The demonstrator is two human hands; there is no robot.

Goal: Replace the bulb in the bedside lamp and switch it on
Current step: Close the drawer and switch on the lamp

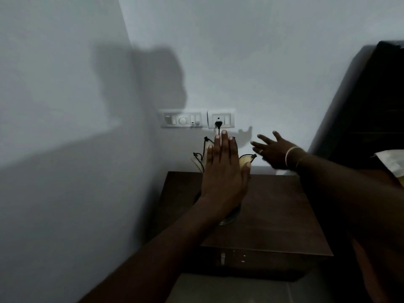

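Presently my left hand lies flat, fingers extended, hiding the lamp; my right hand is spread, empty.

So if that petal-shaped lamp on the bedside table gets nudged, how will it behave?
The lamp looks top-heavy: pale petals flare above a small base, so it may tip. The thin, dark-edged petals look brittle. Its black plug sits in the wall socket, so the cord may tug. The left hand hides the middle, so weight is unclear.
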